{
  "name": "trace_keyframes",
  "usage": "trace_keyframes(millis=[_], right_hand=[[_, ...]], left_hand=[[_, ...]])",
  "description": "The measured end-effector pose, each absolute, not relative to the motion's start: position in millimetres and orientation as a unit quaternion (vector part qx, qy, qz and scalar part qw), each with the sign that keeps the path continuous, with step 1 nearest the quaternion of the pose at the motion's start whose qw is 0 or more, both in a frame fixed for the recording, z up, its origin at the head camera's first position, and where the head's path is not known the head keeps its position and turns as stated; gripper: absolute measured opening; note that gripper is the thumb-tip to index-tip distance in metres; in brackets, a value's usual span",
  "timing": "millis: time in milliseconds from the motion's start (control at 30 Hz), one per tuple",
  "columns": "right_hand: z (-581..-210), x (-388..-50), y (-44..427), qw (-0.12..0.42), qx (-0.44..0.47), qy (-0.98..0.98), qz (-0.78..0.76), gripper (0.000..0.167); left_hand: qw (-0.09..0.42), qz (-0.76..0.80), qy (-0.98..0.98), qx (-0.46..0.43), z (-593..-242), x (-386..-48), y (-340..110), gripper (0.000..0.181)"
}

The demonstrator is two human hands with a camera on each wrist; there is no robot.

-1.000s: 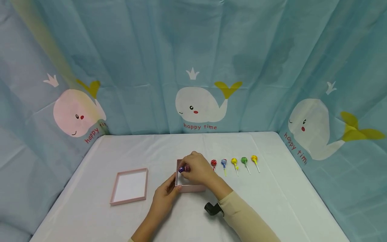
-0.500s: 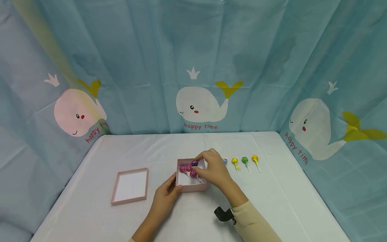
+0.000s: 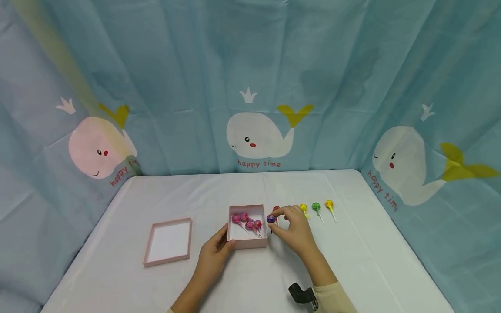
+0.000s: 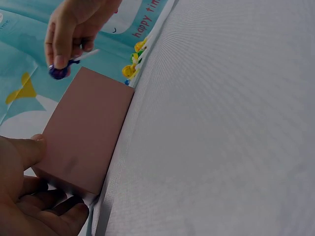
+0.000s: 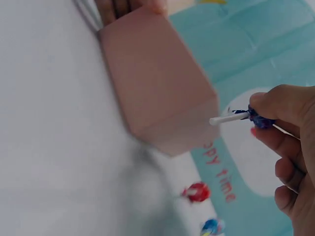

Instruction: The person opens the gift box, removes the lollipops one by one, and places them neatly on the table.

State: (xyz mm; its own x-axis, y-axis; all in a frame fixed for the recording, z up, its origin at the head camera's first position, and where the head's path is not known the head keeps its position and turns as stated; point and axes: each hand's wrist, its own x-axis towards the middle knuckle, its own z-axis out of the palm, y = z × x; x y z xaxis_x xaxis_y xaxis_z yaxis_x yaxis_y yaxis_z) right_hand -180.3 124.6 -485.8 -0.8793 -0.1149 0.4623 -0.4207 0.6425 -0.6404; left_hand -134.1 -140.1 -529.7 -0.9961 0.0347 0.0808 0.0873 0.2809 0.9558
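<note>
The work looks partway: four round pink-wrapped lollipops point(image 3: 249, 224) lie in the square pink card box point(image 3: 247, 244) the left hand point(image 3: 212, 252) grips—five multicoloured wrapped lollipops point(image 3: 316, 206) outside. The right hand point(image 3: 296, 229) pinches a purple-wrapped lollipop point(image 3: 270, 218) beside the box.

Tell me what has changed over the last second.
The right hand has moved rightward from over the pink box to just beyond its right side, taking the purple lollipop with it in a pinch. The left hand still grips the box; the lid and green lollipop stay put.
</note>
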Motion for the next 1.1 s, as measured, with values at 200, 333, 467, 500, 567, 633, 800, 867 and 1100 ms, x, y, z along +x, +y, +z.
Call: trace_keyframes(millis=[200,333,467,500,567,633,800,867,1100], right_hand=[[-503.1,-175.1,134.6,0.182,0.137,-0.887,0.402,0.030],[-512.5,-174.1,138.9,0.153,0.110,-0.896,0.403,0.028],[-519.7,-172.6,144.5,0.120,0.077,-0.903,0.406,0.027],[-521.1,-172.7,145.9,0.116,0.073,-0.903,0.406,0.027],[-523.3,-173.7,148.3,0.109,0.067,-0.902,0.412,0.027],[-525.1,-174.7,150.2,0.104,0.064,-0.899,0.420,0.026],[-528.1,-176.0,151.5,0.082,0.056,-0.899,0.426,0.024],[-529.1,-175.6,151.3,0.070,0.049,-0.902,0.423,0.024],[-531.2,-174.2,150.8,0.047,0.039,-0.909,0.413,0.023]], left_hand=[[0.027,-0.598,-0.800,-0.041,-531.3,-134.9,-140.0,0.068],[0.022,-0.599,-0.800,-0.036,-531.8,-134.5,-139.2,0.070],[0.021,-0.591,-0.806,-0.031,-533.2,-134.4,-138.3,0.070],[0.022,-0.589,-0.807,-0.030,-533.3,-134.5,-138.2,0.069],[0.027,-0.588,-0.808,-0.031,-533.2,-135.0,-138.2,0.068],[0.031,-0.588,-0.808,-0.033,-533.2,-135.2,-138.3,0.068],[0.032,-0.593,-0.804,-0.035,-532.8,-134.7,-138.2,0.068],[0.031,-0.594,-0.803,-0.033,-532.5,-134.4,-138.2,0.068],[0.028,-0.596,-0.802,-0.035,-532.6,-134.6,-138.8,0.069]])
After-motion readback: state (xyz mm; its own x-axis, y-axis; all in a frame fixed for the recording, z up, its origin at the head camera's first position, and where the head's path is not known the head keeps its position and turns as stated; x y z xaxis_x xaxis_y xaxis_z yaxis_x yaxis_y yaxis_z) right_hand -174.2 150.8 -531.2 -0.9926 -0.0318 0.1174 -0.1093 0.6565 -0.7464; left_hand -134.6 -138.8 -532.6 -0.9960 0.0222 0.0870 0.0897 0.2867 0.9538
